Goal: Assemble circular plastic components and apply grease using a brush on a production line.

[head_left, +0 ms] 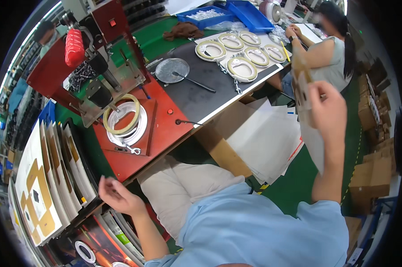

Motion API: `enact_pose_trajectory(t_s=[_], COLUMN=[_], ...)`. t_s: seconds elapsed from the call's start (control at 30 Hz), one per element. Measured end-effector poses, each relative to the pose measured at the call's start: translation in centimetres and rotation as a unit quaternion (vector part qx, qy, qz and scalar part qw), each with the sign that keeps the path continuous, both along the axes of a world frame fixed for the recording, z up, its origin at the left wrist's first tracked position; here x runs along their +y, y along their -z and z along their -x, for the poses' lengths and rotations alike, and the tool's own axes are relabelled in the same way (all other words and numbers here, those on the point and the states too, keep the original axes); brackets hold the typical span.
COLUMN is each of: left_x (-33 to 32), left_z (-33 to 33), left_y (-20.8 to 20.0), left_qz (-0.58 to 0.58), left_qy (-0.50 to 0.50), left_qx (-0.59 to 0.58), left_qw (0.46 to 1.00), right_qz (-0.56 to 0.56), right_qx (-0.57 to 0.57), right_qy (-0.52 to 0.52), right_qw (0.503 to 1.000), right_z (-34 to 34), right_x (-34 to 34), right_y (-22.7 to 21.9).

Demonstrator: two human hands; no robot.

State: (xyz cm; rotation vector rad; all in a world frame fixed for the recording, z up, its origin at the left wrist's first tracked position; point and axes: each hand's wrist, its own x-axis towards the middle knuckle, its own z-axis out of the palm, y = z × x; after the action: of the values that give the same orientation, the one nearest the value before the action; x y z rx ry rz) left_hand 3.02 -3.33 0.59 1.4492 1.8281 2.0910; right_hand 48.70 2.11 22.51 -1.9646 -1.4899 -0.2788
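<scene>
My right hand (329, 109) is raised at the right, its fingers closed on the edge of a thin cardboard sheet (313, 143). The sheet hangs almost edge-on, and its brown-and-white upper part is blurred. Lower left, my left hand (121, 196) hovers beside the front edge of a red hand press (165, 127), fingers loosely curled and apart, holding nothing. On the press base lies a white ring (143, 120) with a metal clip (132, 149). A cream toothed ring (136, 116) sits over it, tilted, under the press head.
White-and-cream rings (242, 70) lie on a sheet on the black mat (196, 100), near a round dish (171, 71) and black brush (194, 82). Stacked cardboard sheets (36, 196) stand left. A person (321, 58) sits far right; cartons (372, 175) line the right side.
</scene>
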Motion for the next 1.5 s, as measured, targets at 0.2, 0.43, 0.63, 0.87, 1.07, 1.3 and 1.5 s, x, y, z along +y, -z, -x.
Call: enact_pose_trajectory(t_s=[0.2, 0.43, 0.63, 0.87, 1.07, 1.3, 1.5], left_x=[-3.0, 1.0, 0.7, 1.3, -0.2, -0.3, 3.1], left_z=[-9.4, -18.4, -19.0, -16.8, -17.2, -19.8, -23.5], left_y=[-1.6, 4.4, 5.9, 0.5, -1.7, -0.9, -5.6], left_qz=[0.279, 0.43, 0.449, 0.385, 0.441, 0.512, 0.57], left_qy=[0.467, 0.599, 0.454, 0.396, 0.41, 0.542, 0.649], left_qx=[-0.145, -0.506, -0.541, -0.655, -0.617, -0.53, -0.277], left_qw=[0.827, 0.448, 0.548, 0.516, 0.507, 0.403, 0.421], right_qz=[0.184, 0.289, 0.405, 0.49, 0.201, 0.125, -0.045], right_qx=[-0.037, 0.027, 0.305, 0.274, 0.806, 0.77, 0.751], right_qy=[-0.134, -0.318, -0.329, 0.132, 0.123, 0.021, -0.075], right_qw=[0.973, 0.902, 0.797, 0.817, 0.543, 0.626, 0.655], right_z=[5.7, 10.6, 4.9, -12.3, -17.7, -22.3, -28.9], right_x=[-0.2, -6.6, -4.3, -5.0, -7.8, -7.5, -12.2], right_y=[11.5, 18.3, 20.2, 29.1, 33.1, 22.2, 19.2])
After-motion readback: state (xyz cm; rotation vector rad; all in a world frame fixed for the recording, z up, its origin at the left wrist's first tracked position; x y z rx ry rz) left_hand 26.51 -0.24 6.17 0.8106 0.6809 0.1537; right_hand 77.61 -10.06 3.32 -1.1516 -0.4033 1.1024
